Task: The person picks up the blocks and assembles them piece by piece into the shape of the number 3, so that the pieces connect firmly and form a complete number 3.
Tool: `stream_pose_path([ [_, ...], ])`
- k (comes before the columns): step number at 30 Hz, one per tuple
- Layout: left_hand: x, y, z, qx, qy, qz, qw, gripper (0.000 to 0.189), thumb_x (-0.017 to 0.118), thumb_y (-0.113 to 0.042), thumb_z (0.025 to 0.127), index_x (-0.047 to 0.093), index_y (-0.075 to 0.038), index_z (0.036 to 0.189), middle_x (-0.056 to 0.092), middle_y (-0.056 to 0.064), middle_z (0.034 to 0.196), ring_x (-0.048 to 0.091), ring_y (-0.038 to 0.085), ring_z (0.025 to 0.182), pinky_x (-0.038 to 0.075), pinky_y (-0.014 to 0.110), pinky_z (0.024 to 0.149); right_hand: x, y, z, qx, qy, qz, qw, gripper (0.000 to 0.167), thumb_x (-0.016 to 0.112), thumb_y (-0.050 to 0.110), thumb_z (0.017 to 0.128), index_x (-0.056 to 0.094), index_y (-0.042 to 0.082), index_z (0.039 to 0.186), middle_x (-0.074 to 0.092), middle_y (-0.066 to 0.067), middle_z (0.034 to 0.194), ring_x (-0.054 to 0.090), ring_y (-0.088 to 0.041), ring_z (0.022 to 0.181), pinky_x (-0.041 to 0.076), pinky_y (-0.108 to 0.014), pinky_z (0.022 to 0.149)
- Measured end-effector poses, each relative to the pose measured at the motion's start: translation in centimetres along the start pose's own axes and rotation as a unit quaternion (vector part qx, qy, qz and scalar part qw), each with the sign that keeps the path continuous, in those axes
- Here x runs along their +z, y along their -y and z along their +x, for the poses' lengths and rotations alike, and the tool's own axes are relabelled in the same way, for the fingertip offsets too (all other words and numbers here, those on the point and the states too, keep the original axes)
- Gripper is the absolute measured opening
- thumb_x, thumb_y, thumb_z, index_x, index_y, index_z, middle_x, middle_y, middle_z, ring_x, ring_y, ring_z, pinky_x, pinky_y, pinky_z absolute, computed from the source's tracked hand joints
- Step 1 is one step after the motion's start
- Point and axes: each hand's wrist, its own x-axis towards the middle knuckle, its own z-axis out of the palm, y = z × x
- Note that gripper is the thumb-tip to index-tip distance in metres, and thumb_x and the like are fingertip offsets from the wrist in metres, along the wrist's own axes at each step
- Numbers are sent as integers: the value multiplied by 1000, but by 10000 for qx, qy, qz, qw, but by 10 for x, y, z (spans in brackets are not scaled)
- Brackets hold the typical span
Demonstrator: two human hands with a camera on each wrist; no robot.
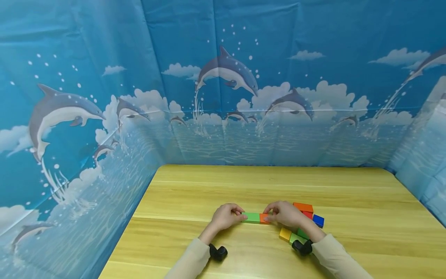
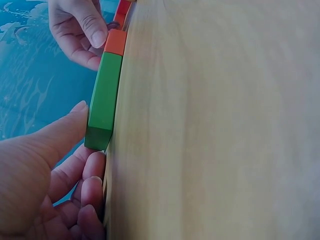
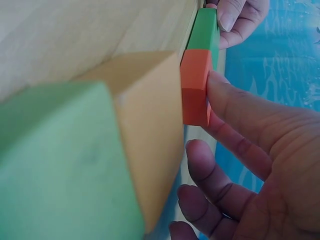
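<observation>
On the wooden table, a long green block [image 1: 251, 217] and a smaller orange block [image 1: 263, 219] lie end to end, touching. My left hand [image 1: 224, 217] pinches the outer end of the green block, the thumb against its side. At the opposite end, my right hand [image 1: 286, 214] holds the orange block between thumb and index finger. The right wrist view shows the other fingers of that hand [image 3: 270, 145] bent loosely beside the orange block [image 3: 196, 85]. In the left wrist view the green block [image 2: 105, 95] lies along the tabletop.
Around the right forearm several blocks are gathered: an orange one [image 1: 303, 207], a red one [image 1: 308, 214], a blue one [image 1: 318, 221], a yellow one [image 1: 285, 234] and a light green one [image 1: 297, 239]. A dolphin-print curtain [image 1: 223, 147] borders the table [image 1: 244, 186].
</observation>
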Motion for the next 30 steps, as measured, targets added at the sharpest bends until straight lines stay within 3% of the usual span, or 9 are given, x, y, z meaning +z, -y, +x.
stream_pose_path([
  [7,1,1,1,-34,7,-1,10000,20,74,-36,83,72,-18,92,57,-14,75,51,4,63,42,25,62,-4,0,-2,52,13,0,10000,29,66,34,90,69,12,109,55,3,71,45,-13,57,35,-27,51],
  [13,2,1,2,23,54,-10,10000,21,73,-37,84,71,-19,93,58,-14,76,52,3,65,42,25,63,-29,-14,-15,160,-357,35,9992,43,60,38,93,63,4,119,59,-1,77,53,-19,65,40,-32,54],
  [17,1,2,1,82,48,6,10000,22,73,-38,84,72,-19,93,58,-14,76,52,3,64,42,25,63,-52,-30,-29,392,-559,86,9976,36,62,34,92,65,3,111,60,-2,76,54,-21,65,41,-31,53],
  [22,0,4,2,82,40,8,10000,22,72,-39,84,71,-19,93,57,-14,76,51,3,64,42,26,62,-67,-45,-49,595,-757,-261,9950,21,70,32,87,66,11,90,55,1,75,48,-17,64,39,-30,55],
  [24,0,4,2,54,46,-3,10000,22,72,-39,84,71,-19,93,57,-14,76,51,3,64,42,26,62,-67,-48,-56,525,-632,-376,9959,20,72,32,85,65,13,85,55,3,72,47,-14,62,38,-30,55],
  [30,0,3,1,7,56,-16,10000,22,72,-38,84,71,-19,94,58,-14,77,52,4,65,42,26,63,-57,-51,-69,-40,95,68,9999,20,76,29,81,67,13,86,54,2,72,46,-10,62,39,-27,56],
])
